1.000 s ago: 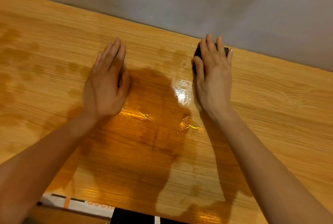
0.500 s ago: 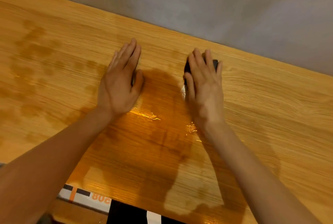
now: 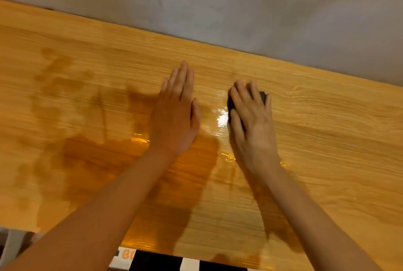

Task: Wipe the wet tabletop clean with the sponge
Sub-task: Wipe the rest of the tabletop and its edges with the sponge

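A wooden tabletop [image 3: 327, 139] fills the view, with dark wet patches [image 3: 91, 153] across its left and middle and a shiny film of water [image 3: 221, 118] between my hands. My right hand [image 3: 250, 124] presses flat on a dark sponge [image 3: 262, 96], which shows only at my fingertips and beside my thumb. My left hand [image 3: 176, 113] lies flat on the table with its fingers together and nothing in it.
A grey wall [image 3: 239, 9] runs along the table's far edge. Below the near edge a black-and-white patterned surface [image 3: 165, 259] with orange print shows.
My right hand has drawn the sponge back from the far edge toward me and a little left. The view has shifted, so both hands sit further right in frame.
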Motion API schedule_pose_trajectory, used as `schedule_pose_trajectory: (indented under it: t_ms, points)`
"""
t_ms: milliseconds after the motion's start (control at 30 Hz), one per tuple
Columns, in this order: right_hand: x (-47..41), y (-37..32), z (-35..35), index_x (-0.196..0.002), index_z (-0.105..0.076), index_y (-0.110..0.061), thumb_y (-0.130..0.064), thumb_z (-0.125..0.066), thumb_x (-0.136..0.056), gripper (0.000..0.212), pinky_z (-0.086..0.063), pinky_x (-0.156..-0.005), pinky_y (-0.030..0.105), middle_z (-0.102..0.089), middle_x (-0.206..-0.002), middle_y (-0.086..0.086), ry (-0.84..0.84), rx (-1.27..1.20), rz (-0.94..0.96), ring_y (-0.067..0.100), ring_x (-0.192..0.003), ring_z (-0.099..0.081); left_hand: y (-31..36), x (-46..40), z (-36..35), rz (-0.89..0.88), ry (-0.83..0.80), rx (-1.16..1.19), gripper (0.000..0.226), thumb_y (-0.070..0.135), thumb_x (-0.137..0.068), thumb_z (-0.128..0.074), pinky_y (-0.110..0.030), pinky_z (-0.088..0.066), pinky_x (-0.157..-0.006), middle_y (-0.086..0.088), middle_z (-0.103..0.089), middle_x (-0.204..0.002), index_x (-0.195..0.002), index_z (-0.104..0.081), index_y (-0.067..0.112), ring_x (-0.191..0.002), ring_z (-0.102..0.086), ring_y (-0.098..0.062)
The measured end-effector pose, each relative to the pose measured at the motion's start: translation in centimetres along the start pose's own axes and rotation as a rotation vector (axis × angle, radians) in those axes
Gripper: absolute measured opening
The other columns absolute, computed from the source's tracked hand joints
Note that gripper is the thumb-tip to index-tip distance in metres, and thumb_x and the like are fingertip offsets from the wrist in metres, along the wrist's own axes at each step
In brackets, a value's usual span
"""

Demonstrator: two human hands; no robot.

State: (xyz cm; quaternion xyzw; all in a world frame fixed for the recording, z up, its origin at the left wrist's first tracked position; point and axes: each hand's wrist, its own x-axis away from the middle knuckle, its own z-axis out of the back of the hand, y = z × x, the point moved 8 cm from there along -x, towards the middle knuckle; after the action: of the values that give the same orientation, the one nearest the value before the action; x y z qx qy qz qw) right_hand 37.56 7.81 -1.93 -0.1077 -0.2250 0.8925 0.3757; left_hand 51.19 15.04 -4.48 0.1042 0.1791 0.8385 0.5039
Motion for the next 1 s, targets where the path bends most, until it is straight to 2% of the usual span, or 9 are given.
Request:
schedule_pose_trajectory:
  t_ms: [67,133,267,467,567,700,833,900,1000]
  points:
    - [3.2,-0.9,-0.4,-0.148,-0.036,-0.012,-0.022,-0.032,-0.104,0.045,0.003,-0.123,0.036,-0.028,-0.158,0.001,-0.079,0.044,0.061,0.017,-0.150,-0.009,0.0,0.0,0.0,-0.010,0.015,-0.002,0.060,0.028,-0.106,-0.028,-0.040,-0.009,-0.129,-0.012,-0.012,-0.170,-0.161,-0.019,0.005,-0.158,-0.010,-0.025]
    - [0.5,-0.6,-0.4,-0.148,-0.036,-0.013,-0.025,-0.030,-0.105,0.046,0.005,-0.122,0.032,-0.028,-0.157,0.001,-0.107,0.050,0.064,0.016,-0.149,-0.008,0.1,-0.1,0.2,-0.033,0.054,0.037,0.060,0.026,-0.105,-0.029,-0.043,-0.012,-0.129,-0.015,-0.017,-0.169,-0.160,-0.024,0.002,-0.157,-0.015,-0.029]
    - [-8.9,0.5,-0.4,-0.148,-0.037,-0.011,-0.024,-0.030,-0.105,0.045,0.001,-0.120,0.038,-0.032,-0.156,0.006,0.029,0.067,-0.054,0.023,-0.149,-0.014,0.0,-0.1,0.5,-0.048,0.108,0.086,0.057,0.021,-0.105,-0.033,-0.041,-0.012,-0.129,-0.018,-0.023,-0.167,-0.157,-0.030,-0.001,-0.156,-0.019,-0.031]
    - [1.4,-3.4,-2.0,-0.149,-0.035,-0.012,-0.024,-0.028,-0.106,0.046,0.001,-0.123,0.037,-0.026,-0.158,0.001,-0.053,0.101,0.043,0.019,-0.150,-0.010,0.0,0.1,0.5,-0.056,0.111,0.111,0.056,0.022,-0.106,-0.030,-0.042,-0.012,-0.129,-0.018,-0.023,-0.167,-0.157,-0.030,-0.001,-0.156,-0.018,-0.031]
    - [-0.7,-2.6,-1.9,-0.147,-0.039,-0.010,-0.024,-0.031,-0.105,0.045,-0.003,-0.123,0.038,-0.031,-0.156,0.003,-0.078,0.099,0.098,0.021,-0.149,-0.014,0.0,-0.1,0.6,-0.063,0.113,0.096,0.056,0.022,-0.106,-0.030,-0.042,-0.012,-0.129,-0.018,-0.022,-0.167,-0.157,-0.028,-0.001,-0.156,-0.018,-0.031]
    - [-2.6,4.4,1.9,-0.143,-0.045,-0.009,-0.015,-0.040,-0.101,0.042,-0.002,-0.119,0.039,-0.036,-0.154,0.008,0.099,0.066,-0.192,0.033,-0.148,-0.017,0.1,0.1,0.6,-0.074,0.126,0.092,0.057,0.022,-0.106,-0.030,-0.040,-0.012,-0.129,-0.018,-0.022,-0.167,-0.157,-0.028,-0.002,-0.156,-0.018,-0.031]
    - [1.7,9.1,5.2,-0.143,-0.044,-0.007,-0.009,-0.041,-0.100,0.043,-0.005,-0.121,0.045,-0.033,-0.155,0.010,0.287,0.028,-0.539,0.031,-0.148,-0.015,0.0,0.2,0.6,-0.089,0.155,0.095,0.054,0.017,-0.106,-0.032,-0.043,-0.014,-0.129,-0.020,-0.024,-0.166,-0.157,-0.029,-0.003,-0.156,-0.020,-0.032]
    - [1.1,6.4,3.7,-0.141,-0.046,-0.005,-0.008,-0.040,-0.100,0.041,-0.009,-0.120,0.044,-0.036,-0.154,0.011,0.295,0.045,-0.503,0.033,-0.147,-0.020,0.0,0.2,0.6,-0.098,0.164,0.085,0.054,0.018,-0.107,-0.032,-0.043,-0.015,-0.129,-0.020,-0.024,-0.166,-0.156,-0.029,-0.003,-0.156,-0.021,-0.032]
    - [-0.9,-1.0,-0.8,-0.136,-0.051,-0.007,-0.012,-0.042,-0.099,0.039,-0.014,-0.119,0.042,-0.045,-0.148,0.009,0.211,0.037,-0.256,0.031,-0.143,-0.030,0.0,0.2,0.5,-0.094,0.150,0.060,0.055,0.020,-0.107,-0.030,-0.041,-0.013,-0.129,-0.018,-0.022,-0.167,-0.157,-0.028,-0.002,-0.156,-0.020,-0.030]
